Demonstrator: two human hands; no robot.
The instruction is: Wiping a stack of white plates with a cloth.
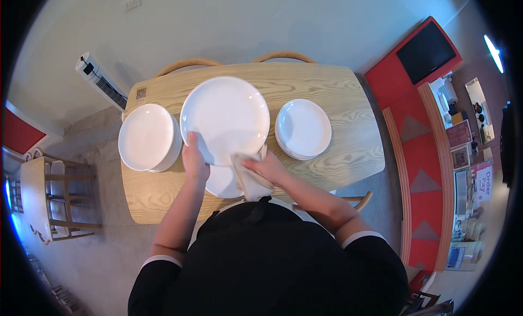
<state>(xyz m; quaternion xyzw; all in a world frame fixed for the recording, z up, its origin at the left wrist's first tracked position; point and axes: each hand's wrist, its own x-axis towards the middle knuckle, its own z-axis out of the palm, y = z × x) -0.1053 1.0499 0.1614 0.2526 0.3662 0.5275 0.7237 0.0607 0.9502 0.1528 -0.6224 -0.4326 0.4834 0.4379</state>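
Observation:
A large round white plate (224,115) is raised above the table, its face turned up towards me. My left hand (195,158) grips its lower left rim, with the thumb on top. In my right hand (267,166) is a pale cloth (253,179), which lies against the plate's lower right rim. Below the held plate, another white plate (222,184) shows in part near the table's front edge. A stack of white plates (146,137) stands on the left. To the right is a stack of smaller white plates (303,126).
The light wood table (347,152) carries a printed code sticker (141,93) at its back left. Two wooden chair backs (284,55) rise behind it by the wall. A white tower fan (102,81) stands at the left. A red counter (425,173) runs along the right.

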